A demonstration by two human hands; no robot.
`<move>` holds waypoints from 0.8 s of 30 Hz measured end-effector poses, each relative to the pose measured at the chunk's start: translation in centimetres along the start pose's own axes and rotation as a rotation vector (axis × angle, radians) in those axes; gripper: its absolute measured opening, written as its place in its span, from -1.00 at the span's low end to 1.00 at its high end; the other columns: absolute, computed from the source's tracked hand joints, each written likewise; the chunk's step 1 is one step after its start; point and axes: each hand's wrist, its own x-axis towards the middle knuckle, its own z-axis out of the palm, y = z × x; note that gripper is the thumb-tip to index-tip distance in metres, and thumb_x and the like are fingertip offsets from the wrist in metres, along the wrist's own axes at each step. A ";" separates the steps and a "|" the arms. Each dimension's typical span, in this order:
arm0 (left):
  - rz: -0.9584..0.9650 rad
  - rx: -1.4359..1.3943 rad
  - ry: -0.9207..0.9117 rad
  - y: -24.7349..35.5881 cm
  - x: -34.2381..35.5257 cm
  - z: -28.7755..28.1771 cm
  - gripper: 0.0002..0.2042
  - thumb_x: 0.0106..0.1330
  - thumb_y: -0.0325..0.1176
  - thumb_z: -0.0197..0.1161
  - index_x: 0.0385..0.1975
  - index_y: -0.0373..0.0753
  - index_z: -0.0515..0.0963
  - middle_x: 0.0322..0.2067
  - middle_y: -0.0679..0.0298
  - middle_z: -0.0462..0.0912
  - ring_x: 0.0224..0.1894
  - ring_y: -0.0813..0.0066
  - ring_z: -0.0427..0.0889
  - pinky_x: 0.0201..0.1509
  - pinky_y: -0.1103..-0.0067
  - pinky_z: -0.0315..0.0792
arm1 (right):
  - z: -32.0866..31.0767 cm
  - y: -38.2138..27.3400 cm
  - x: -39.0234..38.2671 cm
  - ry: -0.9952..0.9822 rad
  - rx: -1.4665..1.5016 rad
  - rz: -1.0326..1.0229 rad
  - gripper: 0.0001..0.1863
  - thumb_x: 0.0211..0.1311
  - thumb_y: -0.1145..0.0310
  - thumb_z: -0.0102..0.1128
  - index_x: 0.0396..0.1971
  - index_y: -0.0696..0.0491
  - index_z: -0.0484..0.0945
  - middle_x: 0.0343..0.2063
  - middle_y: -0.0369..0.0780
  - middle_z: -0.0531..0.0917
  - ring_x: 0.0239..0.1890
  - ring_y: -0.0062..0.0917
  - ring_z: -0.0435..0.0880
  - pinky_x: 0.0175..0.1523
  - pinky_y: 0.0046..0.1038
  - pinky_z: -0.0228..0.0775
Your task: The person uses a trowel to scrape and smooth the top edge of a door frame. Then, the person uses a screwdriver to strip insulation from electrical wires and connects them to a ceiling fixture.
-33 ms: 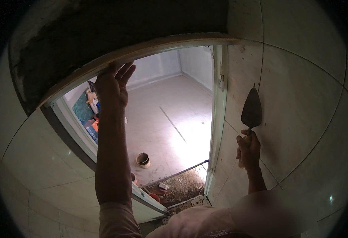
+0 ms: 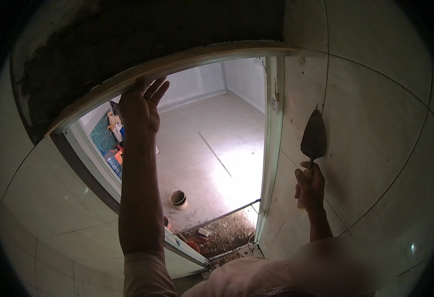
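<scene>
Left hand (image 2: 140, 106) flat, fingers spread wide, fingertips touching the pale curved door-frame top (image 2: 187, 62). Right hand (image 2: 310, 185) fisted around trowel (image 2: 314, 138) handle; dark pointed metal blade rises above the fingers, against glossy tiled wall (image 2: 375, 123).

A pale glossy tiled wall (image 2: 375, 123) fills the right side, its thin dark joints running in curved lines. More of the same large pale tiles (image 2: 38, 213) cover the lower left. Beyond the opening lies a light grey floor (image 2: 212, 143) with a bright patch of glare. A small round tan bucket (image 2: 178, 199) stands on that floor, near a strip of dark rubble and loose debris (image 2: 224, 233) at the threshold. A heap of blue and orange clutter (image 2: 113, 143) sits against the left side of the room.
</scene>
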 end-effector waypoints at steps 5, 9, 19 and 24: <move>0.029 0.045 -0.049 -1.1 0.4 -0.5 -0.55 0.49 -0.32 0.09 0.26 -0.47 0.26 0.11 -0.25 0.49 0.16 -0.03 0.57 0.13 0.22 0.63 | -0.1 0.0 0.1 0.005 -0.014 -0.014 -0.63 0.29 0.33 0.23 0.00 0.18 0.42 -0.62 -0.29 0.47 -0.76 -0.69 0.40 -0.67 -0.54 0.30; -0.006 -0.045 0.017 -0.9 -0.3 0.8 -0.54 0.47 -0.36 0.12 0.27 -0.44 0.23 0.13 -0.24 0.47 0.15 -0.08 0.57 0.15 0.19 0.62 | 0.1 0.1 -0.1 0.027 -0.022 -0.009 -0.72 0.30 0.42 0.20 -0.05 0.15 0.43 -0.62 -0.34 0.44 -0.79 -0.72 0.35 -0.72 -0.56 0.27; 0.030 -0.005 -0.020 -1.0 -0.1 -0.2 -0.60 0.40 -0.41 0.18 0.17 -0.44 0.37 0.04 -0.13 0.54 0.17 -0.05 0.55 0.18 0.14 0.59 | 0.5 1.1 -0.1 0.012 -0.035 0.063 -0.63 0.28 0.34 0.23 0.01 0.15 0.42 -0.61 -0.29 0.47 -0.76 -0.67 0.39 -0.67 -0.52 0.28; 0.016 -0.076 -0.007 -3.0 1.1 -0.5 -0.60 0.25 -0.42 0.32 0.06 -0.41 0.45 0.05 -0.06 0.56 0.13 -0.03 0.58 0.20 0.04 0.55 | 0.7 1.1 -0.4 0.005 -0.144 0.043 -0.64 0.32 0.33 0.20 0.03 0.14 0.41 -0.62 -0.29 0.45 -0.75 -0.64 0.39 -0.66 -0.51 0.27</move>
